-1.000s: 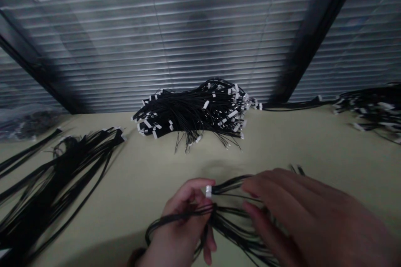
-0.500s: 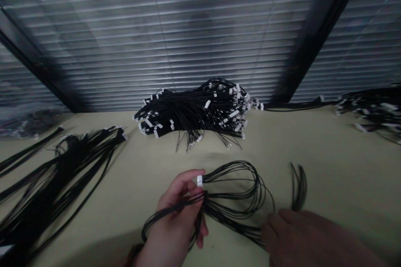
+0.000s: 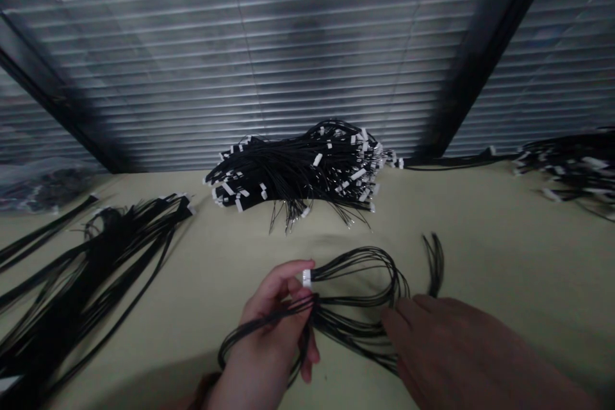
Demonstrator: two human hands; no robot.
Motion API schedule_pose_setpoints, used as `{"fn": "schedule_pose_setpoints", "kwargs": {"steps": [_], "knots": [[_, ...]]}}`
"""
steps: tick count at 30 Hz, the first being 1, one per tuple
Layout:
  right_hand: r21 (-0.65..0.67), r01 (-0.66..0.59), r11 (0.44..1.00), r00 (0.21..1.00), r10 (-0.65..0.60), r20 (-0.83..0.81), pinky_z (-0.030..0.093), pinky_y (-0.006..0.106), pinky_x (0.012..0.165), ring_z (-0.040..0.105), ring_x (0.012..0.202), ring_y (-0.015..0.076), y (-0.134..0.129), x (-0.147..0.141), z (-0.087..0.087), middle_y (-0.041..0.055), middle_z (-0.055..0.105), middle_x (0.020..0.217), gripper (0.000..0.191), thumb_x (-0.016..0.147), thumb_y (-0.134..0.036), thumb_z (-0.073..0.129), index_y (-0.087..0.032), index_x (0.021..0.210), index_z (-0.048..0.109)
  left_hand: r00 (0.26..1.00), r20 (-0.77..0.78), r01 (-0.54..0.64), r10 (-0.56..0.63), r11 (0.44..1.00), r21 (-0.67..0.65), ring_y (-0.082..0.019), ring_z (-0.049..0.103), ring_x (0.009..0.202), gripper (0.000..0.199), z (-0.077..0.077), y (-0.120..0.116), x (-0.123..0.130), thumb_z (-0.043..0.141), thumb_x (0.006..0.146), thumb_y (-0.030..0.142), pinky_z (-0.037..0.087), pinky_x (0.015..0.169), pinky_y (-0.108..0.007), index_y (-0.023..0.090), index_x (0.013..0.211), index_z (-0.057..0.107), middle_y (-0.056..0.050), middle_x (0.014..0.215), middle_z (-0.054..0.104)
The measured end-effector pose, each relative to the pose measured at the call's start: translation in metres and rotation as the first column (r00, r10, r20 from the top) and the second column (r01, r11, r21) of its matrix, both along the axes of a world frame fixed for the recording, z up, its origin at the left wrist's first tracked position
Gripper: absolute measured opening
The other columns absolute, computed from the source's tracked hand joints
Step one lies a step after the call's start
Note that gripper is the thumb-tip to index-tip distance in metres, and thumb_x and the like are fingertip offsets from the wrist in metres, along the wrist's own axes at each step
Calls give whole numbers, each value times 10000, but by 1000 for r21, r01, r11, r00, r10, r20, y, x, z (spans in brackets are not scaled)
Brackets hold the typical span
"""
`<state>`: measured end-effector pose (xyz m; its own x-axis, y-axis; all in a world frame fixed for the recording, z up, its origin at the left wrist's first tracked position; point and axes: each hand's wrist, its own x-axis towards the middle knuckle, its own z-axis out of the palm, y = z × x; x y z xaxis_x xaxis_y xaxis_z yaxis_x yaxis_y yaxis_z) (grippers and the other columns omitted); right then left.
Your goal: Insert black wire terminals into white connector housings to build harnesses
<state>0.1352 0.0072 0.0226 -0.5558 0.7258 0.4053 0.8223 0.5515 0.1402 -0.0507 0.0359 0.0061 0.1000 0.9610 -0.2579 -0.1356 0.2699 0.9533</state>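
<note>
A looped bundle of thin black wires (image 3: 379, 256) lies over the lower middle of the table. My left hand (image 3: 273, 333) is closed on it, with a white connector (image 3: 307, 277) between thumb and fingertip at its top. More wire curves back over that hand's wrist side. At the right of the loops, my right hand (image 3: 432, 346) is closed around the black wires. Loose wire ends (image 3: 435, 262) stick up beyond its knuckles. The fingertips of my right hand are partly hidden and slightly blurred.
A large pile of black cables with white connectors (image 3: 298, 166) lies at the back, against window blinds (image 3: 307, 64). Long black cables (image 3: 91, 269) cover the left side. Another cable heap (image 3: 576, 163) sits at the far right, and a clear plastic bag (image 3: 48, 186) at the back left.
My right hand has moved left and slightly up along the wires, closer to my left hand. The loose wire ends have shifted left with it. My left hand holds still.
</note>
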Motion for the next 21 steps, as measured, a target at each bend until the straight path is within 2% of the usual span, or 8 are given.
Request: {"fn": "schedule_pose_setpoints", "kwargs": {"steps": [12,17,21], "knots": [[-85,39,996,999,-37,27,469,302,538,576,546,182,6,9,-7,48,608,639,323,591,29,374,-170,682,612,1000,20,-14,14,1000,-8,-61,455,322,305,0,2,0,595,716,260,355,264,-142,182,999,515,65,546,531],[-87,5,996,999,-1,54,471,303,564,586,581,186,0,11,-12,46,632,682,333,564,16,401,-176,701,635,998,32,-49,49,999,-3,-58,460,325,280,1,3,0,583,725,220,358,268,-133,192,998,524,69,544,533],[-257,-83,963,991,107,82,391,264,450,558,479,164,-8,12,-11,-15,611,579,298,527,13,423,-210,598,607,998,39,-57,57,998,-6,-60,464,320,266,1,1,0,591,728,201,364,266,-122,196,987,528,82,499,519]]}}
